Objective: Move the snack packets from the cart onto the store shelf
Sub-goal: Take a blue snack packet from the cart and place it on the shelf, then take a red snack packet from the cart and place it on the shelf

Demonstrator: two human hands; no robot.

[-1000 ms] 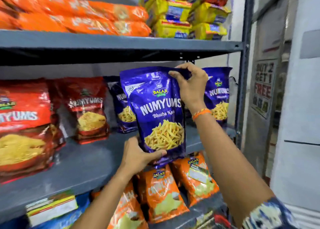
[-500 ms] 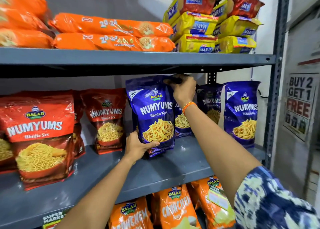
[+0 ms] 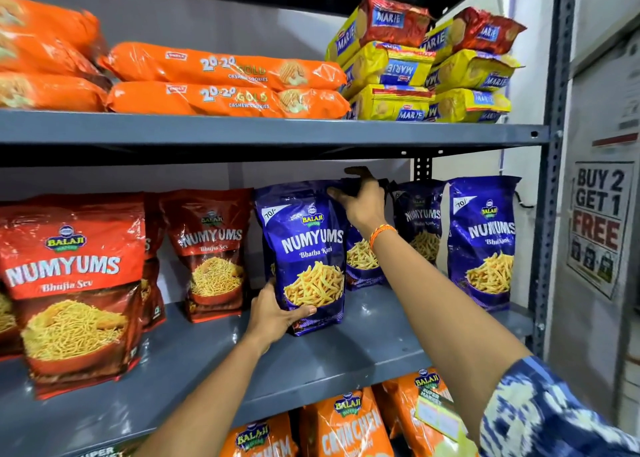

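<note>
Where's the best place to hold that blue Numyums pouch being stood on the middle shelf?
Grip the blue Numyums pouch at its flat sealed top edge from above and front, where the right hand pinches it, and steady the gusseted bottom corner from the left, as the left hand does. It stands upright; the bulging middle probably offers less purchase.

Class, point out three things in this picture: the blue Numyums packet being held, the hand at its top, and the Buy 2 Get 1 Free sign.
Blue Numyums packet (image 3: 308,245), head view, on its printed name.
Right hand (image 3: 363,202), head view, back of the hand.
Buy 2 Get 1 Free sign (image 3: 597,214), head view, its lettering.
</note>
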